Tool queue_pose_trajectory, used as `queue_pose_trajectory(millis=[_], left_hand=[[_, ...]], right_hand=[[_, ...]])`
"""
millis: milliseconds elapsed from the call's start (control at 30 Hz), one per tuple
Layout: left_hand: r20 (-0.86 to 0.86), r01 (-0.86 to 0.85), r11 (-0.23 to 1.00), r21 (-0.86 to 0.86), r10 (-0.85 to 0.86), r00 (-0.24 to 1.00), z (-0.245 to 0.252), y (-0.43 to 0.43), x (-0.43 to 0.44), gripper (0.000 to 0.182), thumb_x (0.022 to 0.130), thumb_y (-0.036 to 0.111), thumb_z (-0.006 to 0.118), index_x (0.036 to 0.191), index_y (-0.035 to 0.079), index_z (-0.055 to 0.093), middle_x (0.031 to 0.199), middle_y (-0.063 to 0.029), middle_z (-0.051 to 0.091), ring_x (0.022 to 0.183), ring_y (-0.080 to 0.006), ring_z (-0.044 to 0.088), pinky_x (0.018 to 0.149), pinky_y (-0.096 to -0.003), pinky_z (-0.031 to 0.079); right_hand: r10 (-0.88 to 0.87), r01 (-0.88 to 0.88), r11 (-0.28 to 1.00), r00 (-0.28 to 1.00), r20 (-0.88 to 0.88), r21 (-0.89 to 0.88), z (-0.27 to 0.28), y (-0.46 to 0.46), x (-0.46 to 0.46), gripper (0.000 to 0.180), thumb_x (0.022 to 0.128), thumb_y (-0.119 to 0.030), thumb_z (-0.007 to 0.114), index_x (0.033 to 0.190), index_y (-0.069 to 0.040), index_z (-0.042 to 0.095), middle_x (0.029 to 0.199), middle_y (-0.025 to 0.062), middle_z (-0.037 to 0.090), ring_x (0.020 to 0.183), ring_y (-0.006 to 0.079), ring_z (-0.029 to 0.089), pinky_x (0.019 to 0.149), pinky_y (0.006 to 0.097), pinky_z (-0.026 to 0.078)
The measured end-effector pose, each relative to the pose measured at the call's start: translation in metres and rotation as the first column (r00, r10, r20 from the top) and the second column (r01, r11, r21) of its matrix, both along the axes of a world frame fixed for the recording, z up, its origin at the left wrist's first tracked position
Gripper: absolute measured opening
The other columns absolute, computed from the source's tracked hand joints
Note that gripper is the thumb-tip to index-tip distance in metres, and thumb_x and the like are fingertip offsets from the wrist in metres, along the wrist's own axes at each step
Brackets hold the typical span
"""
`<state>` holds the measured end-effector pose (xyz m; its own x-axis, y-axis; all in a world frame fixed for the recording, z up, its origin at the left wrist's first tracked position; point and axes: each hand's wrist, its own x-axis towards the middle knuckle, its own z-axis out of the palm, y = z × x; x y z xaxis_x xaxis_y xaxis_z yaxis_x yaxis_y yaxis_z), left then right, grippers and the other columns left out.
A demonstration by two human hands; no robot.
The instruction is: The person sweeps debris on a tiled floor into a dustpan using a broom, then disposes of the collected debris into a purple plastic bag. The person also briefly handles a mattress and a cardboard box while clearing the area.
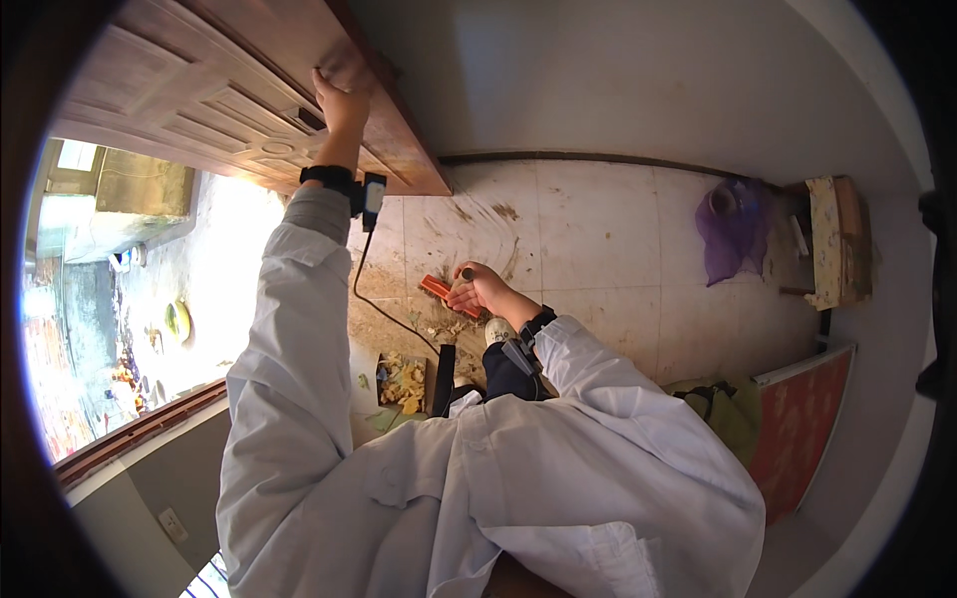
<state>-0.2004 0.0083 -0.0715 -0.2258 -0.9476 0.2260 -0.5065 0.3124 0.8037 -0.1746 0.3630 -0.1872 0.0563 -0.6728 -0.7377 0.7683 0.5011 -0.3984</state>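
Note:
My left hand (342, 108) touches the panelled wooden door (277, 97) beside its dark lock plate (306, 119). Its fingertips are hard to make out, so I cannot tell whether it grips anything. Lower down, my right hand (484, 288) is around the upper end of a broom handle (468, 274), which I see almost end-on. Beneath that hand, the orange broom head (436, 286) rests on the dirty tiled floor (598, 247), partly hidden by my fingers. A dark dustpan (427, 377) near my feet contains yellowish scraps or leaves.
A bright doorway (224, 276) opens at left above a sill (142, 430). Loose dirt (448, 329) lies around the broom. A purple mesh bag (733, 232), a patterned box-like item (826, 247), a green bag (736, 418) and a red panel (807, 441) stand at right. A cable (374, 303) hangs from my left wrist.

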Motion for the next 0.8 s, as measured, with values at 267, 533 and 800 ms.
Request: queue_pose_trajectory(millis=[267,533,800], left_hand=[[-0.029,0.444,0.896,0.023,-0.444,0.896,-0.051,0.037,0.054,0.052,0.077,0.014,0.057,0.125,0.004,0.039,0.113,-0.0150,0.056,0.105,-0.0264,0.054,0.087,-0.0337,0.042],[-0.124,0.637,0.754,0.161,-0.624,0.771,-0.053,0.192,0.139,0.027,0.082,0.011,0.053,0.108,0.002,0.054,0.095,-0.0130,0.063,0.090,-0.0224,0.061,0.077,-0.0304,0.046],[-0.336,0.817,0.494,0.297,-0.747,0.573,-0.041,0.288,0.156,0.026,0.084,0.010,0.049,0.107,0.001,0.054,0.094,-0.0123,0.064,0.088,-0.0202,0.061,0.076,-0.0284,0.046]], right_hand=[[-0.045,0.044,0.998,0.999,-0.022,-0.042,0.013,0.010,0.023,0.032,0.083,-0.033,0.042,0.098,-0.005,0.043,0.084,0.0286,0.057,0.073,0.0373,0.061,0.065,0.0436,0.052],[-0.240,0.230,0.970,0.959,-0.148,-0.078,0.057,0.043,0.046,0.027,0.087,-0.032,0.036,0.089,-0.008,0.046,0.082,0.0271,0.060,0.071,0.0357,0.063,0.061,0.0418,0.054],[-0.484,0.443,0.874,0.828,-0.282,-0.200,0.119,0.124,0.093,0.026,0.089,-0.032,0.040,0.096,-0.007,0.046,0.085,0.0230,0.062,0.075,0.0317,0.065,0.066,0.0399,0.054]])
